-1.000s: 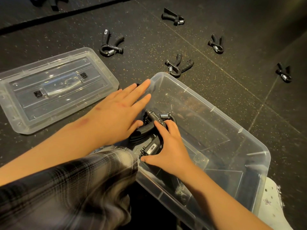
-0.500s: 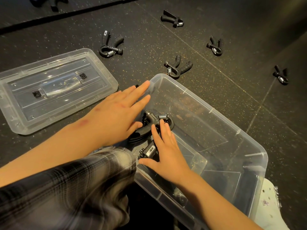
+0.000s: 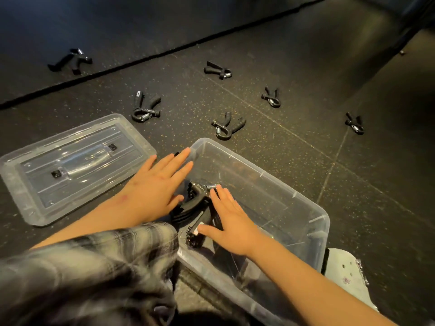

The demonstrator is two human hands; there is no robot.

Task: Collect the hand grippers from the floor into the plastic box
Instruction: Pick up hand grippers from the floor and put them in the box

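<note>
Step in hand, as judged: settling the stowed grippers (image 3: 197, 203) into the near-left corner of the plastic box (image 3: 294, 184). They lie as a dark, overlapping cluster on the box bottom, handles toward the person and a spring end uppermost. How many there are cannot be told.

To do the step well:
- Press the cluster flat and tight to the corner, leaving the rest of the bottom free for later pieces.
- Keep the handles parallel, since crossed handles are likely to tangle the springs.
- Steady the box at its rim, since a light clear box may slide.

The right hand (image 3: 231, 222) is inside the box, fingers straight and slightly spread. Its fingertips rest on the spring end and its thumb on a handle; it grips nothing. The left hand (image 3: 155, 187) is flat and spread over the box's left rim, just beside the cluster, thumb nearest it. Whether it bears on the wall cannot be told.

The nearest floor gripper (image 3: 227, 124) lies just past the far rim. Five more lie farther out on the floor (image 3: 306, 149). The lid (image 3: 70, 165) lies flat to the left.
</note>
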